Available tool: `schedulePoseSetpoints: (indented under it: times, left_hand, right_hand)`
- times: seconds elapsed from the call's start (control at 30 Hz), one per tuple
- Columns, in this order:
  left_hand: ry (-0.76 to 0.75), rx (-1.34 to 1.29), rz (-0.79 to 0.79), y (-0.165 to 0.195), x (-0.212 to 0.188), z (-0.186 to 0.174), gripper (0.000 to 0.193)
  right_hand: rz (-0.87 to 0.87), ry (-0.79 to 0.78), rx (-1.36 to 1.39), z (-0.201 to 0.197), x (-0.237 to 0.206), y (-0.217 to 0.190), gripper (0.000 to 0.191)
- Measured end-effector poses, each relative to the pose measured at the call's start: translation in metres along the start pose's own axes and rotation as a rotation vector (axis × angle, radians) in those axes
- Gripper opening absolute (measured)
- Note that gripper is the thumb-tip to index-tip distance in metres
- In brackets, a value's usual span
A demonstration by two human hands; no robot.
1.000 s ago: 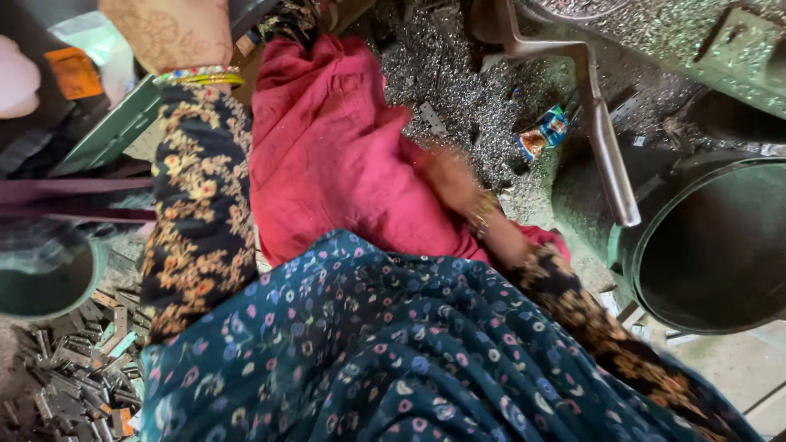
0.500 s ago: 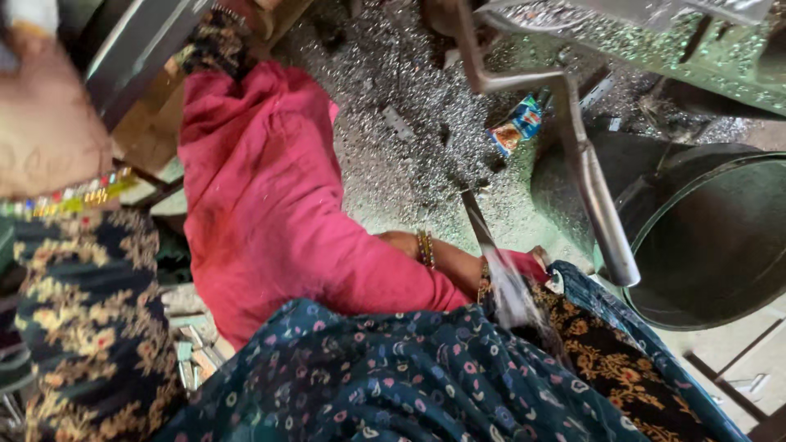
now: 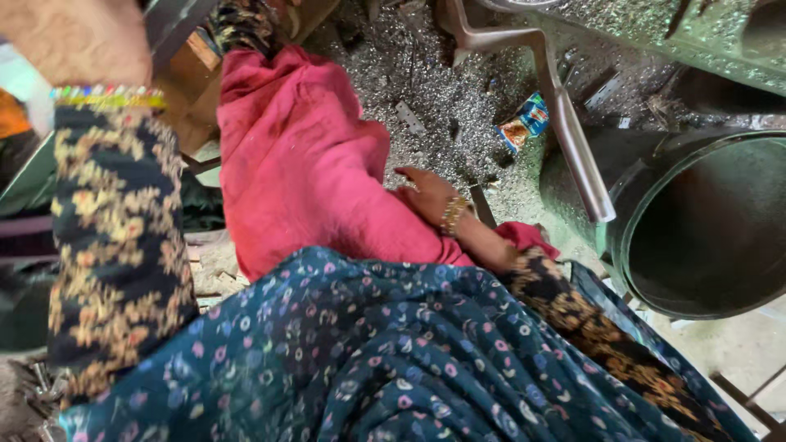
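Your right hand (image 3: 426,195) rests at mid-frame on the pink cloth-covered leg (image 3: 303,164), which runs from the upper centre down to the middle. Your left hand (image 3: 78,41) is raised in the upper left corner. The dark floral patterned fabric (image 3: 393,352) fills the lower frame, below the leg. The large dark round metal drum (image 3: 704,229) sits at the right edge. The bent grey metal lever (image 3: 565,123) crosses just left of it. The small crumpled snack wrapper (image 3: 524,123) lies left of the lever on the floor strewn with metal shavings (image 3: 426,74).
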State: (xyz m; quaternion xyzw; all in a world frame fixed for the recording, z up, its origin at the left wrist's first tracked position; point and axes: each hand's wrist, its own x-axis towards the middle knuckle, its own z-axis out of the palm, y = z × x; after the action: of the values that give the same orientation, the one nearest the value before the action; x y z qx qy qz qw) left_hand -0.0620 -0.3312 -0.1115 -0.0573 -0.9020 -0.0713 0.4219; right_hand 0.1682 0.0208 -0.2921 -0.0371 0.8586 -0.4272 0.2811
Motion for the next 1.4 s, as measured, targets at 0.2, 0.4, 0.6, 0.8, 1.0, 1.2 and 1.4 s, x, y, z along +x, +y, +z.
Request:
schedulePoseSetpoints:
  times: [0.2, 0.4, 0.6, 0.8, 1.0, 1.2, 1.4]
  left_hand:
    - [-0.022, -0.053, -0.069, 0.057, -0.006, -0.046, 0.020]
    - [0.067, -0.394, -0.148, 0.134, 0.031, -0.055, 0.021]
    - [-0.034, -0.778, -0.154, 0.260, 0.070, -0.017, 0.023]
    - [-0.298, -0.591, -0.125, 0.358, 0.037, -0.001, 0.047]
    - [-0.587, -0.393, 0.119, 0.356, 0.042, -0.002, 0.023]
    - [-0.573, -0.211, 0.151, 0.372, 0.070, 0.015, 0.022]
    - [-0.538, -0.350, 0.133, 0.371, 0.064, 0.019, 0.029]
  right_hand:
    - [-0.264, 0.345, -0.140, -0.109, -0.113, -0.096, 0.028]
    - [-0.259, 0.990, -0.386, -0.202, -0.201, -0.152, 0.027]
    - [0.169, 0.719, -0.441, -0.204, -0.145, -0.139, 0.051]
    - [0.235, 0.635, -0.460, -0.201, -0.135, -0.111, 0.049]
    - [0.053, 0.627, -0.462, -0.211, -0.116, -0.103, 0.053]
    - [0.126, 0.587, -0.360, -0.210, -0.106, -0.065, 0.056]
    - [0.222, 0.714, -0.245, -0.156, -0.084, -0.034, 0.039]
